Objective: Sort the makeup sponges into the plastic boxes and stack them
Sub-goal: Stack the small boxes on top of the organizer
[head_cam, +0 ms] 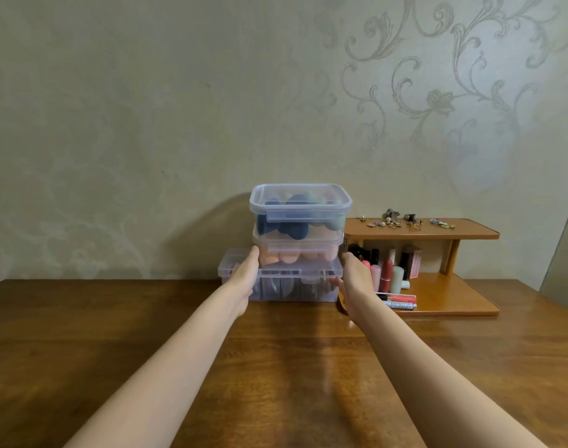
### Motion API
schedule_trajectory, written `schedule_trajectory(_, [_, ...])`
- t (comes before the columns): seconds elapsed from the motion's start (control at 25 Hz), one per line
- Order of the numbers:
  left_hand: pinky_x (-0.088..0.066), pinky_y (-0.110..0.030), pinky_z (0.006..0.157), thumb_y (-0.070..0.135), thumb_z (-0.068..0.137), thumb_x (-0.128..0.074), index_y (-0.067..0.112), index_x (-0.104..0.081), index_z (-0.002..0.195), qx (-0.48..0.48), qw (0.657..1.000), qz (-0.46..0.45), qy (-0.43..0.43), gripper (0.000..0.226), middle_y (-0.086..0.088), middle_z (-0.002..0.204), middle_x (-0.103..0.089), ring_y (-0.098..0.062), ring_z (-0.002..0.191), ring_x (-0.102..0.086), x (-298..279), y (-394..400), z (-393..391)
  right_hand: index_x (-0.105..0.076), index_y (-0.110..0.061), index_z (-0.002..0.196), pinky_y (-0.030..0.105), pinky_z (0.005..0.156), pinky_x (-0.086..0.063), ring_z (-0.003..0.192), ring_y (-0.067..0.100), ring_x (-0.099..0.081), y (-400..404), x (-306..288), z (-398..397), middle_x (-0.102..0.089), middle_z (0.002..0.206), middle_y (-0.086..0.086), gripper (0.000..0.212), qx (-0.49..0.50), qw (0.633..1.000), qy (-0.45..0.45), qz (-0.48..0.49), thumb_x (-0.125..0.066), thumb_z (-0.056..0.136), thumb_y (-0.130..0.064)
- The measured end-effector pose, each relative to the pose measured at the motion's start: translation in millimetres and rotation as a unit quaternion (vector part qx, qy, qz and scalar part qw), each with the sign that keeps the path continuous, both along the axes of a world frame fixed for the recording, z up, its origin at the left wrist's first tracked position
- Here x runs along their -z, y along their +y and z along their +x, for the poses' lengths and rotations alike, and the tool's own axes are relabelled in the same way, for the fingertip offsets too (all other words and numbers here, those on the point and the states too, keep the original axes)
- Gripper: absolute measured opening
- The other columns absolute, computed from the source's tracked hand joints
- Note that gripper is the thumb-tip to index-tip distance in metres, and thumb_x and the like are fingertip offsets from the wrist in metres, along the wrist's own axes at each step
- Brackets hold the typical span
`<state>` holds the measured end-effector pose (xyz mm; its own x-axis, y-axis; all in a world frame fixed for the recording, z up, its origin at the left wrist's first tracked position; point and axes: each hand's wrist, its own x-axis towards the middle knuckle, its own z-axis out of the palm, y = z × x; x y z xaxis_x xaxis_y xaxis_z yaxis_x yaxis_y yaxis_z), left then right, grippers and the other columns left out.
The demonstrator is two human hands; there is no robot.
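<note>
Both hands, left hand [247,275] and right hand [352,275], are flanking the three stacked clear plastic boxes [297,244], straight fingers touching; a nudge risks toppling them.

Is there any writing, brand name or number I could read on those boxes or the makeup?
None readable.
Three stacked plastic boxes: clear, no labels visible.
Lipsticks on the wooden shelf: any print is too small and blurred.
Flat tubes lying in front: pattern only, nothing legible.
</note>
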<state>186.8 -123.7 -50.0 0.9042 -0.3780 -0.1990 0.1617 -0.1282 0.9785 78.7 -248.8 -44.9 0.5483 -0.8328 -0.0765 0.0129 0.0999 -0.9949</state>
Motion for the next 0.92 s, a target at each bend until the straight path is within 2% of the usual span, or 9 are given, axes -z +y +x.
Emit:
schedule_trajectory(0.16, [-0.032, -0.045, 0.109, 0.058, 0.093, -0.034, 0.024, -0.029, 0.146, 0.005, 0.999, 0.026, -0.027, 0.063, -0.004, 0.152, -0.033, -0.029, 0.137, -0.035, -0.7, -1.7, 1.8, -0.054, -0.02, 0.121, 0.048, 0.105, -0.039, 0.12, 0.028, -0.045, 2.9, 0.8, 9.2, -0.051, 0.127, 0.009, 0.036, 0.006, 0.995, 0.008, -0.104, -0.031, 0.097, -0.033])
schedule_trajectory(0.24, [-0.027, -0.048, 0.114, 0.057, 0.094, -0.03, 0.026, -0.026, 0.147, 0.015, 0.992, 0.071, -0.108, 0.061, -0.004, 0.153, -0.03, -0.028, 0.14, -0.029, -8.7, -1.2, 1.1, -0.046, -0.018, 0.133, 0.039, 0.104, -0.034, 0.129, 0.027, -0.036, 6.3, -2.9, 7.9, -0.045, 0.138, 0.008, 0.046, 0.008, 0.991, 0.018, -0.136, -0.035, 0.096, -0.043])
schedule_trajectory(0.36, [-0.023, -0.051, 0.115, 0.06, 0.093, -0.028, 0.032, -0.014, 0.149, 0.057, 0.985, 0.055, -0.156, 0.064, -0.002, 0.156, -0.025, -0.027, 0.143, -0.025, -22.6, -1.8, -2.0, -0.038, -0.009, 0.138, 0.029, 0.091, -0.03, 0.125, 0.022, -0.039, 3.8, -9.9, 9.7, -0.045, 0.134, 0.006, 0.059, -0.04, 0.993, -0.01, -0.107, -0.035, 0.095, -0.049])
schedule_trajectory(0.44, [-0.027, -0.048, 0.115, 0.054, 0.096, -0.029, 0.029, -0.011, 0.15, 0.063, 0.988, 0.02, -0.143, 0.063, -0.003, 0.154, -0.029, -0.025, 0.139, -0.034, -25.6, -3.3, -6.3, -0.043, -0.002, 0.133, 0.028, 0.083, -0.034, 0.109, 0.021, -0.046, -4.4, -9.9, 15.9, -0.049, 0.121, 0.009, 0.063, -0.024, 0.992, -0.001, -0.127, -0.037, 0.094, -0.051])
schedule_trajectory(0.52, [-0.03, -0.048, 0.113, 0.051, 0.097, -0.03, 0.025, -0.007, 0.151, 0.05, 0.987, 0.034, -0.148, 0.064, -0.005, 0.155, -0.027, -0.026, 0.137, -0.037, -24.1, -6.9, -6.1, -0.048, 0.0, 0.123, 0.03, 0.077, -0.036, 0.1, 0.021, -0.049, -10.7, -11.0, 20.0, -0.052, 0.116, 0.011, 0.059, 0.001, 0.989, 0.014, -0.147, -0.041, 0.093, -0.051])
schedule_trajectory(0.6, [-0.034, -0.048, 0.111, 0.048, 0.097, -0.032, 0.023, -0.005, 0.15, 0.039, 0.988, 0.036, -0.148, 0.064, -0.006, 0.154, -0.028, -0.026, 0.132, -0.044, -24.2, -11.1, -2.9, -0.048, -0.002, 0.12, 0.032, 0.077, -0.039, 0.104, 0.024, -0.051, -17.7, -10.8, 26.8, -0.053, 0.12, 0.015, 0.055, 0.02, 0.988, 0.026, -0.151, -0.042, 0.093, -0.049])
schedule_trajectory(0.72, [-0.042, -0.046, 0.105, 0.044, 0.097, -0.036, 0.022, -0.008, 0.148, 0.013, 0.99, 0.016, -0.142, 0.062, -0.008, 0.146, -0.039, -0.026, 0.12, -0.055, -23.8, -19.6, 6.2, -0.044, 0.0, 0.125, 0.039, 0.084, -0.044, 0.111, 0.03, -0.052, -24.5, -11.4, 37.8, -0.052, 0.123, 0.017, 0.062, 0.042, 0.988, 0.045, -0.14, -0.043, 0.091, -0.052])
schedule_trajectory(0.84, [-0.044, -0.047, 0.103, 0.044, 0.096, -0.039, 0.022, -0.01, 0.146, -0.011, 0.989, 0.013, -0.147, 0.062, -0.011, 0.146, -0.036, -0.031, 0.124, -0.05, -22.7, -25.6, 11.0, -0.042, 0.001, 0.128, 0.039, 0.083, -0.045, 0.109, 0.03, -0.053, -26.8, -13.0, 43.3, -0.053, 0.12, 0.017, 0.067, 0.046, 0.99, 0.06, -0.123, -0.044, 0.09, -0.054])
schedule_trajectory(0.92, [-0.043, -0.048, 0.103, 0.045, 0.096, -0.04, 0.022, -0.012, 0.146, -0.008, 0.989, 0.021, -0.144, 0.062, -0.011, 0.146, -0.035, -0.031, 0.125, -0.048, -23.7, -24.7, 12.6, -0.044, 0.001, 0.123, 0.038, 0.085, -0.045, 0.106, 0.029, -0.055, -31.0, -16.0, 40.4, -0.054, 0.115, 0.016, 0.059, 0.026, 0.992, 0.067, -0.108, -0.045, 0.091, -0.049])
